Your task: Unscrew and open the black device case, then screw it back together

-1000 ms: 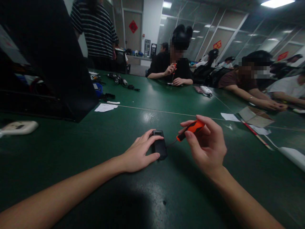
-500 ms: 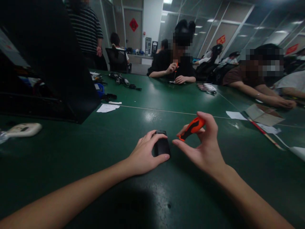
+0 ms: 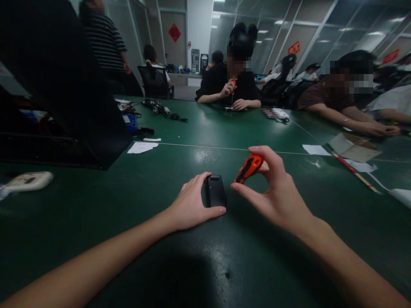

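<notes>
A small black rectangular device lies on the green table, with a recessed slot near its far end. My left hand steadies it, thumb along the near edge and fingers along its left side and far corner. Just to the right and above the table, my right hand grips a screwdriver by its orange and black handle, between thumb and fingers. The handle leans down towards the device; I cannot make out the shaft.
A large black case stands at the left, near a whitish handheld object. Cables and paper lie farther back. At the right are an open carton and a red stick. A co-worker sits opposite holding another screwdriver.
My left forefinger has drawn back off the device's top, uncovering its far end. My right hand has brought the screwdriver slightly left and turned its handle. The camera view has shifted a little.
</notes>
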Demonstrator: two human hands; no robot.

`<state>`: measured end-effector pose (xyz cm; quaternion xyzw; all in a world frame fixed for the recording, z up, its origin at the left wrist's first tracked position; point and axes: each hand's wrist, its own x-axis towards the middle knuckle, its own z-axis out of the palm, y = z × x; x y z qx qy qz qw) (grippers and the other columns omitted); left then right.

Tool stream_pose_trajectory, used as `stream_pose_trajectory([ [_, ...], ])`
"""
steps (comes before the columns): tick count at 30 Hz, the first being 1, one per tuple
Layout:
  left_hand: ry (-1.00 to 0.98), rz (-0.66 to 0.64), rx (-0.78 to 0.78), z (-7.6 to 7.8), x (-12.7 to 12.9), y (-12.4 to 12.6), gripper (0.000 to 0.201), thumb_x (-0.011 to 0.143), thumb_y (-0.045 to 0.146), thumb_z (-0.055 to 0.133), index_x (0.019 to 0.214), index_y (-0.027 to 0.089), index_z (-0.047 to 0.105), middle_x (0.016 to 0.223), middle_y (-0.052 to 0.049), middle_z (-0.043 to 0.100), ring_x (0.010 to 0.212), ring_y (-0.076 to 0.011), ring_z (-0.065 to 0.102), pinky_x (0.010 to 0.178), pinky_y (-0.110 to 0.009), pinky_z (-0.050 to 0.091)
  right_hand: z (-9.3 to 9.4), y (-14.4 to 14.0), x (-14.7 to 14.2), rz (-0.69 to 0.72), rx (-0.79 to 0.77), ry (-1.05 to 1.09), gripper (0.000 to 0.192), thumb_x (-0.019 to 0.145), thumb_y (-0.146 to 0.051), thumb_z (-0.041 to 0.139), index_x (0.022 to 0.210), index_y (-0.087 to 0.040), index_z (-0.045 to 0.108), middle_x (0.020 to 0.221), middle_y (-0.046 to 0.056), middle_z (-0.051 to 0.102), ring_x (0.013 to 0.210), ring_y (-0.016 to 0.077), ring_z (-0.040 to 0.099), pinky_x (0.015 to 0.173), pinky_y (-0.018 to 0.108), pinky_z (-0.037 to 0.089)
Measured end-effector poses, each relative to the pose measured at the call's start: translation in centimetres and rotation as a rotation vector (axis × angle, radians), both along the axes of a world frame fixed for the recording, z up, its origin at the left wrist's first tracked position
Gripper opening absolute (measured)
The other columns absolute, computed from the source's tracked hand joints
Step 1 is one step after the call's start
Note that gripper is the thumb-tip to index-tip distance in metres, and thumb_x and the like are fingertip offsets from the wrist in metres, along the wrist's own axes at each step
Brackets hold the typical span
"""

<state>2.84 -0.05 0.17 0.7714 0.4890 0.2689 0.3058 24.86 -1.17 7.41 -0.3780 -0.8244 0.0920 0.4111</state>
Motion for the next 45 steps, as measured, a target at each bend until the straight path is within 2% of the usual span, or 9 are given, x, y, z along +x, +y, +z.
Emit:
stream_pose_trajectory([
  [5,-0.033,-0.037,-0.087,0.5,-0.1,0.1,0.098,0.073,0.058,0.077,0.151,0.019,0.033,0.151,-0.018,0.048,0.139,-0.0391,0.045,0.115,-0.057,0.035,0.4,-0.1,-0.1,0.085,-0.141,0.04,0.068,0.09,-0.017,0.067,0.146,-0.033,0.031,0.108,0.002,0.062,0.094,0.0212,0.07,0.088,0.042,0.058],
  [11,-0.072,-0.017,-0.137,0.4,0.0,0.0,0.096,0.076,0.054,0.075,0.153,0.02,0.031,0.152,-0.019,0.046,0.14,-0.0405,0.042,0.115,-0.06,0.033,0.0,-0.1,-0.4,-0.026,-0.038,0.021,0.071,0.085,-0.024,0.075,0.142,-0.032,0.034,0.113,0.005,0.062,0.09,0.0224,0.069,0.082,0.043,0.058],
  [16,-0.063,0.0,-0.137,0.6,0.2,-0.4,0.095,0.076,0.051,0.075,0.154,0.019,0.031,0.154,-0.02,0.044,0.143,-0.0406,0.039,0.117,-0.059,0.031,0.4,-0.8,-1.0,0.125,-0.121,0.027,0.065,0.091,-0.011,0.062,0.143,-0.033,0.031,0.108,0.003,0.064,0.097,0.0214,0.07,0.093,0.044,0.057],
  [21,-0.06,0.011,-0.111,0.5,0.2,-0.5,0.096,0.077,0.052,0.074,0.155,0.016,0.03,0.154,-0.021,0.045,0.143,-0.0404,0.04,0.118,-0.058,0.031,0.3,-0.8,-0.8,-0.025,0.051,-0.068,0.073,0.084,-0.023,0.076,0.143,-0.033,0.033,0.128,0.009,0.059,0.096,0.0249,0.069,0.092,0.047,0.057],
  [27,-0.086,0.007,-0.121,0.5,0.2,-0.4,0.096,0.077,0.051,0.075,0.154,0.018,0.031,0.154,-0.02,0.045,0.142,-0.0411,0.041,0.116,-0.06,0.031,1.0,-0.9,-0.6,0.07,-0.151,-0.015,0.064,0.089,-0.013,0.064,0.143,-0.031,0.033,0.117,0.005,0.064,0.096,0.0221,0.071,0.089,0.042,0.059],
  [32,-0.09,0.02,-0.147,0.3,0.4,-0.4,0.097,0.075,0.049,0.077,0.155,0.018,0.031,0.152,-0.019,0.047,0.141,-0.0405,0.042,0.116,-0.058,0.032,0.6,-0.9,-0.8,-0.026,0.019,-0.068,0.069,0.085,-0.025,0.075,0.141,-0.032,0.035,0.132,0.009,0.06,0.097,0.0245,0.07,0.09,0.045,0.058],
  [34,-0.106,0.035,-0.115,-0.1,0.4,-0.3,0.084,0.082,0.046,0.071,0.152,0.019,0.034,0.149,-0.018,0.05,0.138,-0.0376,0.045,0.115,-0.056,0.034,0.7,-1.0,-0.9,-0.034,0.022,-0.055,0.064,0.087,-0.022,0.072,0.14,-0.031,0.038,0.126,0.007,0.062,0.092,0.0228,0.07,0.086,0.043,0.059],
  [38,-0.104,0.051,0.029,-0.7,0.4,0.2,0.044,0.097,0.035,0.048,0.138,0.02,0.048,0.138,-0.012,0.061,0.129,-0.0293,0.055,0.113,-0.051,0.037,1.3,-1.6,-1.4,0.028,-0.16,0.011,0.058,0.088,-0.014,0.062,0.139,-0.03,0.038,0.106,0.003,0.067,0.089,0.0217,0.072,0.086,0.041,0.059],
  [45,-0.038,0.02,0.041,-0.7,0.2,0.1,0.057,0.095,0.04,0.052,0.147,0.02,0.039,0.147,-0.014,0.055,0.136,-0.0319,0.05,0.115,-0.052,0.035,0.5,-1.7,-1.5,0.055,-0.257,0.104,0.085,0.087,-0.011,0.059,0.156,-0.029,0.012,0.095,0.003,0.068,0.09,0.0224,0.07,0.094,0.046,0.056],
])
